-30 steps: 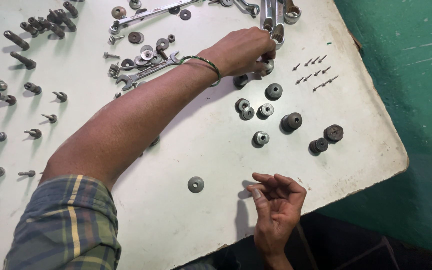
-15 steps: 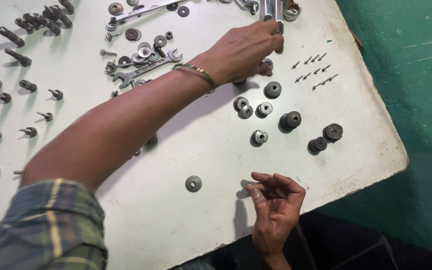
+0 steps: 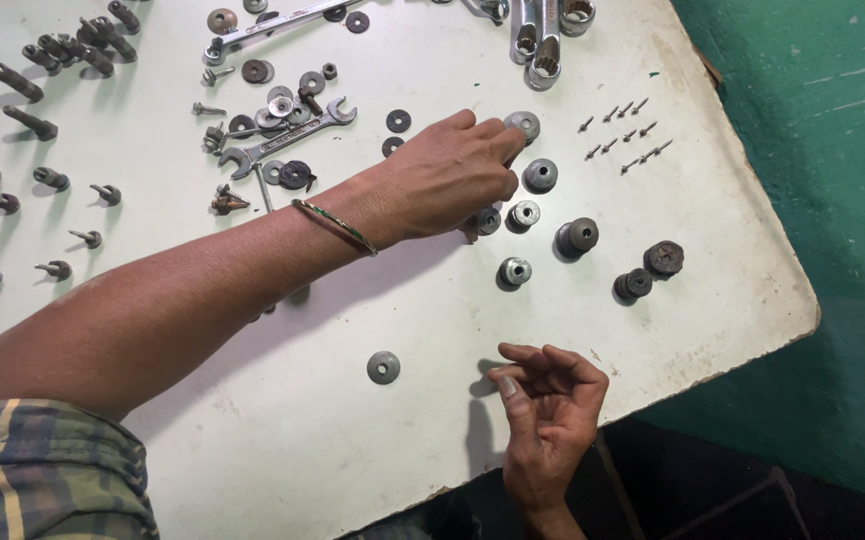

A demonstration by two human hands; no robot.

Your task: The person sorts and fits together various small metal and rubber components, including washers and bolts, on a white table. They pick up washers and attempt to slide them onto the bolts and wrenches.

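White paint covers the surface (image 3: 282,440), which carries scattered metal parts. The left hand (image 3: 447,180) reaches across it, and its fingertips (image 3: 510,140) pinch one grey washer (image 3: 523,124), closed on its near edge, a little below the three socket tools (image 3: 544,30) at the far edge. Just under that hand lie five silvery round nuts or bushings: one (image 3: 540,174) beside the knuckles, two (image 3: 508,216) by the palm, one (image 3: 514,271) nearer, and a darker one (image 3: 579,237) to the right. Further right sit two dark rusty pieces (image 3: 649,270), close together. Nine small screws (image 3: 620,134) lie in loose rows near the right edge. One lone washer (image 3: 383,367) rests near the front. The right hand (image 3: 550,400) hangs at the front edge with fingers curled loosely together; whether it holds anything cannot be told. Two spanners (image 3: 287,85) lie among washers on the far left, and bolts (image 3: 52,120) stand scattered beyond them.
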